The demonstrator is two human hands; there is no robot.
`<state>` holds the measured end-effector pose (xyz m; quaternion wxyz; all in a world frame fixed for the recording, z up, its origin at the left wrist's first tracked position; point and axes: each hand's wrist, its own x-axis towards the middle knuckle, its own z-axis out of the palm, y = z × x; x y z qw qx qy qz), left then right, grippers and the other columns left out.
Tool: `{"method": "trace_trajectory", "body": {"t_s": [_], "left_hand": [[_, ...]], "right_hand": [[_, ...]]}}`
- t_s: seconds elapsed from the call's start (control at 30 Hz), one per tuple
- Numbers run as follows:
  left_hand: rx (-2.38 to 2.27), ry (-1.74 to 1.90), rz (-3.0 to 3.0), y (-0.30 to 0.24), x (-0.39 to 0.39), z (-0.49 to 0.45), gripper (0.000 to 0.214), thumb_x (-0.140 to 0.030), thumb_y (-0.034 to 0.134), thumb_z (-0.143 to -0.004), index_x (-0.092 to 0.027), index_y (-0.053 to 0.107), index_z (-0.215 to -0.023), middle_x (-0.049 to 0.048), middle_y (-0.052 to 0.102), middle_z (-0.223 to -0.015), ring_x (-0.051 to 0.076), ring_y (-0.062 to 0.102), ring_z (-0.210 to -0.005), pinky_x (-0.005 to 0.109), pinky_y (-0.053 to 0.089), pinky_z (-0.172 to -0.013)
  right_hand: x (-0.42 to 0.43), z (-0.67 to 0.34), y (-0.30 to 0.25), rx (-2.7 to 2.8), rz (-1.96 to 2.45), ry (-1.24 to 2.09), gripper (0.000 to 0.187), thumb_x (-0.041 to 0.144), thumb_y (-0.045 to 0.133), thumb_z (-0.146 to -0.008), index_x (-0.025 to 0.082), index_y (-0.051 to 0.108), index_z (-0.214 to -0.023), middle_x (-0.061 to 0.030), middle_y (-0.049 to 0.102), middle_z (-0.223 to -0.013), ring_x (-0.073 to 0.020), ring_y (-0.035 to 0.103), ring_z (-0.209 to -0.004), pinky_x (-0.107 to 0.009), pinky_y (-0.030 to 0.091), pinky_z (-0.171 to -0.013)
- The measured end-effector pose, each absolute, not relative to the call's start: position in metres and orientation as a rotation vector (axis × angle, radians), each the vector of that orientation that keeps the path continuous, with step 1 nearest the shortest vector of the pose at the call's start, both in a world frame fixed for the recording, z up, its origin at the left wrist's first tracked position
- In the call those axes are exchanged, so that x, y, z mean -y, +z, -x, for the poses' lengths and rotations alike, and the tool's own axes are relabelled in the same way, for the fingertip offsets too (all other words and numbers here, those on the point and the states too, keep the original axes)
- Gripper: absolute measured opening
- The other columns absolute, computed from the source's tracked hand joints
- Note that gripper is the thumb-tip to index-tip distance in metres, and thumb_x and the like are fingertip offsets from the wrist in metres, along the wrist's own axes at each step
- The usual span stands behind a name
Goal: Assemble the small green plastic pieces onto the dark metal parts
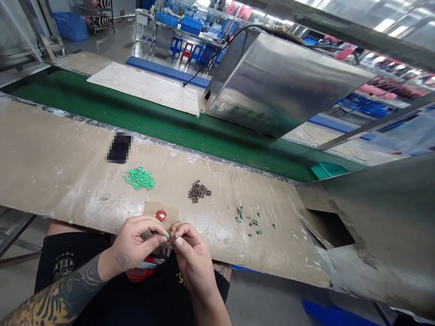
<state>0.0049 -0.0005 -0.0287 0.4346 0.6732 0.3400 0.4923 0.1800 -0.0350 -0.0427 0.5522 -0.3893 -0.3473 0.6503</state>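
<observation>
Head view: the left hand's fingers are pressed together on a tiny green bead, just beside the right hand's fingers, clamped on a small pale piece. Just beyond lie a red round badge on brown card, a green bead pile, a dark brown bead pile and scattered green beads on the worn tan surface.
</observation>
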Motion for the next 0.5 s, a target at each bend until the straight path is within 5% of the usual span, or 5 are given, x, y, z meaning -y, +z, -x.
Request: {"method": "trace_trajectory", "body": {"t_s": [0.5], "left_hand": [[-0.795, 1.14, -1.578, -0.017, 0.017, -0.014, 0.025, -0.039, 0.067, -0.096, -0.019, 0.074, -0.082, 0.0056, 0.072, -0.075, 0.017, 0.068, -0.07, 0.027, 0.057, -0.066]], "right_hand": [[0.055, -0.185, -0.023, 1.05, 0.952, 1.352, 0.007, 0.028, 0.069, -0.092, 0.024, 0.066, -0.088, -0.0044, 0.065, -0.096, -0.0192, 0.062, -0.093, -0.031, 0.053, -0.08]]}}
